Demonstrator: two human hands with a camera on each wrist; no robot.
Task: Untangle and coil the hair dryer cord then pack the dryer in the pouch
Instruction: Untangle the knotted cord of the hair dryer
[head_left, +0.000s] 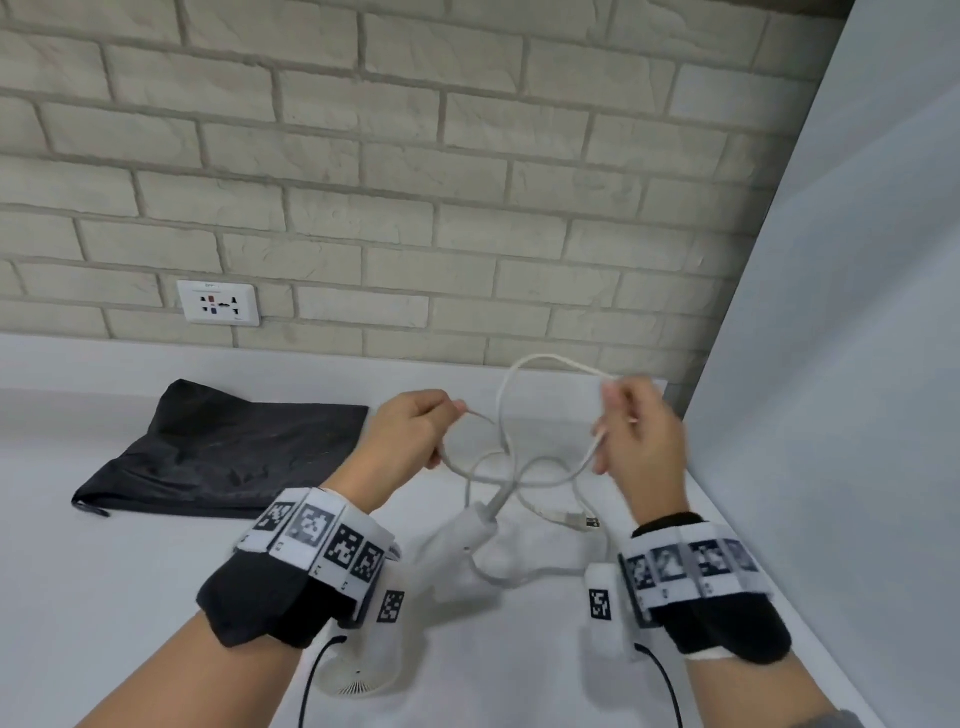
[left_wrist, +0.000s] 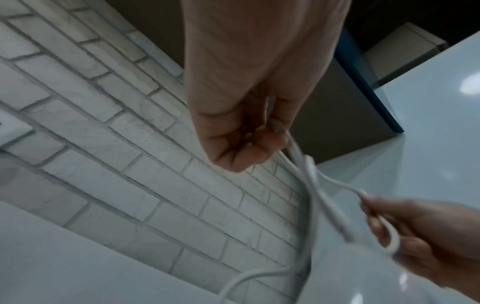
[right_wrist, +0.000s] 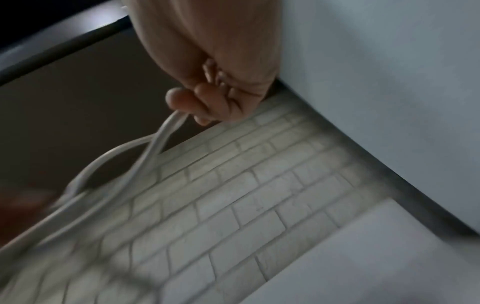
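Note:
A white hair dryer (head_left: 447, 545) lies on the white counter (head_left: 130, 597), partly hidden behind my left wrist. Its white cord (head_left: 511, 395) rises from the handle in crossing loops, and the plug (head_left: 579, 521) rests on the counter to the right. My left hand (head_left: 415, 431) pinches one strand of the cord (left_wrist: 293, 152) above the counter. My right hand (head_left: 636, 431) grips another loop, with the cord (right_wrist: 166, 131) leaving between its curled fingers. A black pouch (head_left: 228, 452) lies flat at the left.
A brick wall (head_left: 415, 182) runs along the back with a white socket plate (head_left: 218, 303). A pale panel (head_left: 857, 312) closes off the right side, close to my right hand. Black cables hang from both wrist bands.

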